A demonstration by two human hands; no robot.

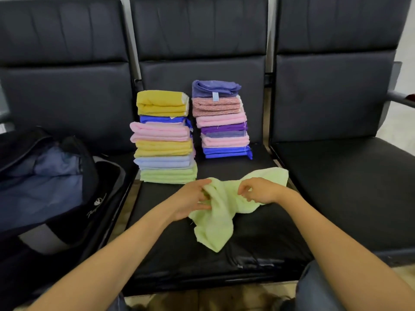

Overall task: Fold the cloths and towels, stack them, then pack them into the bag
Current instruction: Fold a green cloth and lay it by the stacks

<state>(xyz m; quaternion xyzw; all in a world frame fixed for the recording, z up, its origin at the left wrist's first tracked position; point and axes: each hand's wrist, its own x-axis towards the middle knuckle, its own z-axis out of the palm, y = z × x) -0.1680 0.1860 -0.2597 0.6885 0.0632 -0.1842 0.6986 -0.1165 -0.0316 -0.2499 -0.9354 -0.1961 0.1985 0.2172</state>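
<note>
- While both hands work at it, one green towel (215, 223) lies crumpled and unfolded on the front half of the middle seat (258, 241). One corner trails toward the seat's front edge, and another spreads out behind the right hand.
- Left hand (190, 198): fingers curled and clamped on a bunched fold at the towel's left side.
- Right hand (260, 190): fingertips drawn toward the thumb, pinching the towel near its upper middle.
- Left stack (165, 138): folded cloths standing at the back of the middle seat, just behind the towel. Top to bottom: yellow, blue, pink, yellow, pale blue, pale green.
- Right stack (222, 120): folded cloths just beside the left stack, with a narrow gap between them. Top to bottom: violet-blue with a small label, patterned pink, pink, purple, grey-blue, pink, blue.
- Bag (45, 176): dark with a blue lining and a white logo on its side. It lies open on the left seat (67, 93), near the left stack and apart from the towel.
- Right seat (348, 187): black and padded, in the same row.
- Denim trouser leg (314, 286): at the lower right, under the right forearm.
</note>
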